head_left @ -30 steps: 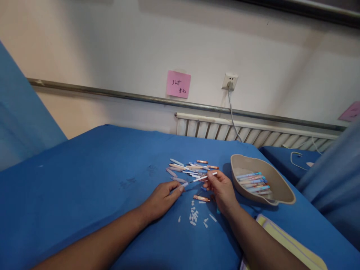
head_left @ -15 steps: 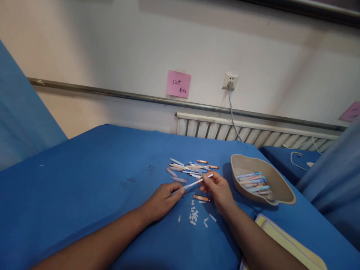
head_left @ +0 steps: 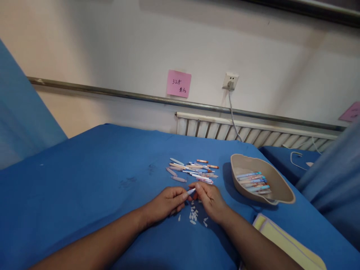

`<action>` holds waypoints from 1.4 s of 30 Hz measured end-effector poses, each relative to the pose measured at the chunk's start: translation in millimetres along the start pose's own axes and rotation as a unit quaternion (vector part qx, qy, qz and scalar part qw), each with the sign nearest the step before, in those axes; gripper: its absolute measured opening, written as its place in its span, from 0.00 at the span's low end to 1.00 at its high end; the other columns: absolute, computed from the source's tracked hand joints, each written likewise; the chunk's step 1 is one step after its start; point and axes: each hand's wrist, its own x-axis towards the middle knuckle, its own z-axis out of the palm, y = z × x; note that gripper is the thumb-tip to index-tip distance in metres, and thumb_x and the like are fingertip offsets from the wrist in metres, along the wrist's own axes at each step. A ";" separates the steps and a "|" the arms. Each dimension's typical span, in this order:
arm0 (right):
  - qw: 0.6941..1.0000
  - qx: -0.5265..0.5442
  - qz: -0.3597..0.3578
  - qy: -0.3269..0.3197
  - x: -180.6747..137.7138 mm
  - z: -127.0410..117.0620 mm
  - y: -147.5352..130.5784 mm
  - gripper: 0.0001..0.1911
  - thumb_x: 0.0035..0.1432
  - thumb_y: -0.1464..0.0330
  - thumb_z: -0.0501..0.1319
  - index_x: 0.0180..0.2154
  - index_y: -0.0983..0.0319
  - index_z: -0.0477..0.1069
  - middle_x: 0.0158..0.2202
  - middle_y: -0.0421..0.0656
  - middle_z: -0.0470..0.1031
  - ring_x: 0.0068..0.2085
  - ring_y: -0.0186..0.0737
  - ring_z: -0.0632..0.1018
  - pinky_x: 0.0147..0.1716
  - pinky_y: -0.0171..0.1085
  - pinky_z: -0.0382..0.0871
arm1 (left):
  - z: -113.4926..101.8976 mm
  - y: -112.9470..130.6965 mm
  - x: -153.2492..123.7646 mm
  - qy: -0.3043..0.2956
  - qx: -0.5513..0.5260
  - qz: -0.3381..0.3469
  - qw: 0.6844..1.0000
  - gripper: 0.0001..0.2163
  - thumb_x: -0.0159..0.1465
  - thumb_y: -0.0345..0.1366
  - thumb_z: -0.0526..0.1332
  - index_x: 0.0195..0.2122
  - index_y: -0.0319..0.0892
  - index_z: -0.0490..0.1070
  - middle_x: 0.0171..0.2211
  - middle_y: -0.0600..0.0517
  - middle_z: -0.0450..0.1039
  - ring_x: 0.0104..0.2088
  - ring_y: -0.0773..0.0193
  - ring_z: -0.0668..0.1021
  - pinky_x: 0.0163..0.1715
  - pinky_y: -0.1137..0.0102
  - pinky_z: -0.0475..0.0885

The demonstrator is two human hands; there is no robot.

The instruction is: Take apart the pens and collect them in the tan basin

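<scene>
Between my two hands, above the blue cloth, is a pale pen barrel [head_left: 191,191] with a whitish end. My left hand [head_left: 172,199] is closed on its lower part, which the fingers mostly hide. The fingertips of my right hand [head_left: 210,198] pinch the whitish end; whether a separate small part is between them I cannot make out. Just below my hands lie small white cone-shaped pen tips [head_left: 193,216]. Beyond them is a loose pile of pen barrels and thin refills [head_left: 197,170], in white, blue, pink and orange.
On the right stands a beige basket [head_left: 284,189] with several pens [head_left: 254,182] in it. A yellow pad-like thing [head_left: 284,240] lies near my right forearm. Behind the blue-covered table [head_left: 92,168] are a radiator [head_left: 213,129] and a wall socket [head_left: 230,81] with a cable.
My right hand has moved down and left, close to my left hand. The long white refill sticking out of the barrel no longer shows; my right fingers are now at the barrel's end.
</scene>
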 end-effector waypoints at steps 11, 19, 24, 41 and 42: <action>0.985 0.169 0.034 0.018 2.0 -0.4 4.4 0.30 0.62 0.50 0.42 0.43 0.63 0.72 0.27 0.44 0.75 0.29 0.39 0.75 0.30 0.36 0.67 | -1.9 0.9 2.3 -0.019 -0.038 0.006 0.999 0.18 0.59 0.50 0.57 0.31 0.38 0.67 0.23 0.55 0.68 0.20 0.72 0.68 0.21 0.76 0.61; 0.954 0.228 0.086 0.173 17.4 -31.6 23.3 0.25 0.55 0.48 0.52 0.31 0.64 0.70 0.24 0.42 0.72 0.22 0.33 0.71 0.22 0.32 0.63 | -8.3 -2.0 8.1 0.026 -0.099 0.009 0.995 0.16 0.59 0.45 0.61 0.39 0.37 0.71 0.28 0.52 0.70 0.25 0.70 0.71 0.23 0.76 0.64; 0.986 0.078 0.089 0.120 18.0 -39.7 34.1 0.13 0.52 0.58 0.58 0.25 0.62 0.66 0.20 0.36 0.68 0.19 0.30 0.65 0.20 0.30 0.59 | -13.8 -2.4 10.8 0.066 -0.167 -0.006 0.984 0.15 0.57 0.44 0.63 0.39 0.36 0.72 0.30 0.50 0.71 0.25 0.69 0.72 0.23 0.76 0.64; 0.971 -0.220 -0.040 -0.089 1.0 -26.4 14.1 0.05 0.55 0.66 0.59 0.32 0.60 0.70 0.28 0.41 0.73 0.28 0.34 0.70 0.27 0.31 0.57 | -17.0 3.1 7.4 0.077 -0.276 -0.042 0.957 0.13 0.60 0.42 0.61 0.40 0.37 0.72 0.30 0.49 0.74 0.26 0.69 0.74 0.24 0.75 0.66; 0.975 -0.202 -0.041 -0.083 0.8 -25.2 15.3 0.05 0.56 0.65 0.58 0.32 0.60 0.70 0.27 0.40 0.72 0.27 0.33 0.69 0.26 0.31 0.57 | -16.8 3.3 7.4 0.076 -0.277 -0.042 0.957 0.13 0.60 0.42 0.61 0.39 0.36 0.72 0.30 0.49 0.74 0.26 0.69 0.74 0.24 0.75 0.66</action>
